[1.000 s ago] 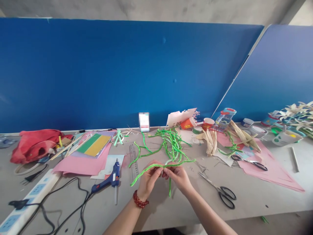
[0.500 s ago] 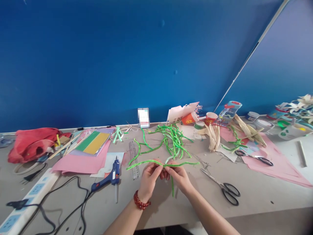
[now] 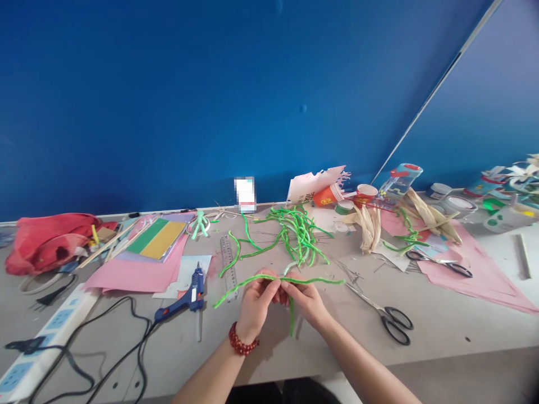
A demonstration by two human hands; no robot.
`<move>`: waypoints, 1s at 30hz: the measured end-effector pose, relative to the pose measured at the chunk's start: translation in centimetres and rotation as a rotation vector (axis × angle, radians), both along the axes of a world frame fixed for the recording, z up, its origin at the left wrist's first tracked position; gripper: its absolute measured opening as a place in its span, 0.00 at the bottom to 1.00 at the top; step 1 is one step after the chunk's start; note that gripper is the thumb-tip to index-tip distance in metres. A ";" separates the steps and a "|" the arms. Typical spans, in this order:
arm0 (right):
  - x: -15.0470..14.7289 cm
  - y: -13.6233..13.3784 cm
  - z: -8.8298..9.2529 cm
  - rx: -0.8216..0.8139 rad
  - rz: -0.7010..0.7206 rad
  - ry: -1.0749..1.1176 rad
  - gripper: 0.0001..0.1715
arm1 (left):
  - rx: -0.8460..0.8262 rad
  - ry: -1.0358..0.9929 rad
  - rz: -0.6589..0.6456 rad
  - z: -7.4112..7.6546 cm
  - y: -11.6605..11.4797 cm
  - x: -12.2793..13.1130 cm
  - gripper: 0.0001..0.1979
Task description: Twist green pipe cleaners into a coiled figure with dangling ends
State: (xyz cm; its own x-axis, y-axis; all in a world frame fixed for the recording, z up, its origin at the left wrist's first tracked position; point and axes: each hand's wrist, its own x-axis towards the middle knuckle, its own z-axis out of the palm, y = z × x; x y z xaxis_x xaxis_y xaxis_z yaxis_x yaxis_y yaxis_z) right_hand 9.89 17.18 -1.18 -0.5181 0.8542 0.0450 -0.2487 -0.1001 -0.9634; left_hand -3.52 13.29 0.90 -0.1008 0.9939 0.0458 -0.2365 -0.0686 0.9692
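Note:
My left hand [image 3: 258,297] and my right hand [image 3: 305,298] meet above the near part of the table, thumbs and fingers pinched together. Between them they grip green pipe cleaners [image 3: 316,280]; one arm stretches out to the left, one to the right, and an end hangs down below. The fingers hide the spot where these strands join. A red bead bracelet [image 3: 243,340] circles my left wrist. Just beyond the hands lies a tangled heap of green pipe cleaners [image 3: 300,233]. To the left of it are loose green strands [image 3: 261,252] and a clear ruler [image 3: 227,252].
Black-handled scissors [image 3: 396,322] lie open at right, with a second pair [image 3: 446,264] farther back. At left are a blue glue gun [image 3: 189,297], a white power strip [image 3: 63,320] with cables, and pink paper [image 3: 135,276]. Dried husks [image 3: 367,230] and paper cups [image 3: 328,195] stand behind.
The view has shifted slightly. The hands keep their pinch on the pipe cleaners; the hanging end has swung a little to the left.

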 end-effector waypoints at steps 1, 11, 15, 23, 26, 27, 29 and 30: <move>0.0 0.0 0.0 0.002 0.002 -0.004 0.23 | -0.004 -0.006 0.007 -0.2 0.0 0.0 0.11; 0.0 0.1 -0.2 -0.013 -0.004 -0.018 0.26 | -0.083 -0.022 -0.023 0.6 0.1 -0.1 0.14; 0.0 0.1 -0.4 -0.031 0.007 -0.007 0.26 | -0.092 -0.028 -0.059 1.0 0.2 -0.1 0.13; -0.1 -0.2 0.0 -0.007 0.025 -0.036 0.28 | -0.076 -0.142 -0.057 0.5 -0.1 0.2 0.12; -0.2 -0.2 0.2 0.006 0.022 -0.058 0.29 | -0.078 -0.145 -0.036 0.2 -0.1 0.2 0.12; -0.2 -0.1 0.2 0.005 0.019 -0.057 0.29 | -0.082 -0.147 -0.032 0.2 -0.1 0.2 0.12; -0.2 -0.1 0.0 0.003 0.013 -0.059 0.29 | -0.088 -0.155 -0.028 0.1 -0.1 0.2 0.12; -0.2 -0.1 0.0 0.005 0.014 -0.064 0.29 | -0.088 -0.164 -0.032 0.1 -0.1 0.2 0.12</move>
State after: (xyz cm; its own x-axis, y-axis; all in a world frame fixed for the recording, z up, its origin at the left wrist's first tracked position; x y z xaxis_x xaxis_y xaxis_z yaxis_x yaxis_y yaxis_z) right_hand 9.71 17.09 -1.22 -0.5320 0.8466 0.0158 -0.1849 -0.0979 -0.9779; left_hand -3.33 13.18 1.00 -0.0677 0.9962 -0.0556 -0.3921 0.0247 0.9196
